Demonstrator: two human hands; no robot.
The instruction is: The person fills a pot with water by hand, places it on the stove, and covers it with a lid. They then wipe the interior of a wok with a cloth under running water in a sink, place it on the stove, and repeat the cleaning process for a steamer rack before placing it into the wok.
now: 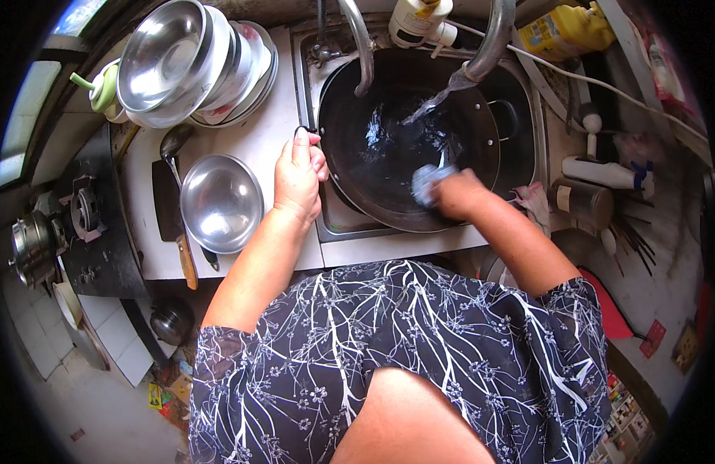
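Note:
A large black wok (392, 174) rests over the metal sink (334, 229), with water running into it from the thick faucet (491, 46). My left hand (298, 174) grips the wok's handle (305, 130) at its left side. Inside the wok near its front wall, my right hand (459, 194) holds a bluish scrubbing cloth or pad (430, 182) against the surface; the hand is slightly blurred. The wok's far handle (504, 116) stands free on the right. A second, thinner curved faucet (360, 58) hangs over the back left of the wok.
On the left counter are stacked bowls and plates (241, 87), a steel bowl (222, 203), a ladle (174, 142) and a cleaver (169, 200). A gas stove (96, 232) lies further left. Right of the sink are a white spray bottle (601, 173), a jar (589, 203) and chopsticks (633, 238).

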